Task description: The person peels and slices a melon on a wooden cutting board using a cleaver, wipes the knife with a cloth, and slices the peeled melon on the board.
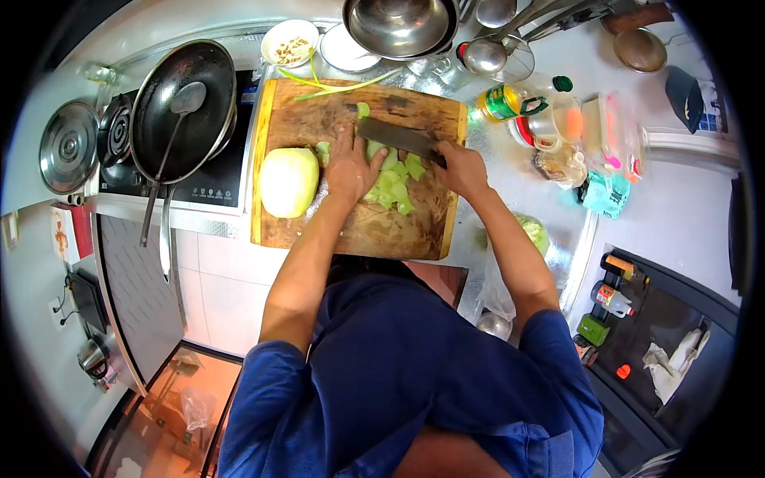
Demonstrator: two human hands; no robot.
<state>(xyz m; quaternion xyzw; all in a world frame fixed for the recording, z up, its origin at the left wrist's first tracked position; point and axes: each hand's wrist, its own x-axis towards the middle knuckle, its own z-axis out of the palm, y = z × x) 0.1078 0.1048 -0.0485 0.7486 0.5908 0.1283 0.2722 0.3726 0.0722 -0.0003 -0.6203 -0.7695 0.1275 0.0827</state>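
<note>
My right hand [462, 169] grips the handle of a cleaver [402, 139], whose broad dark blade reaches left across the wooden cutting board [374, 235]. Pressed down beside the blade's tip, my left hand [351, 166] steadies green cabbage leaf pieces, partly hidden under its fingers and thumb. Cut green leaf pieces [390, 185] lie in a pile below the blade, between my hands. One small green piece [363, 110] sits above my left fingertips. A large pale-green cabbage [288, 183] rests on the board's left side.
Spring onions [335, 86] lie across the board's top edge, near a bowl of chopped bits [289, 44]. A wok [185, 111] with a spatula stands on the stove at left. An oil bottle [504, 103] and several packets stand at right.
</note>
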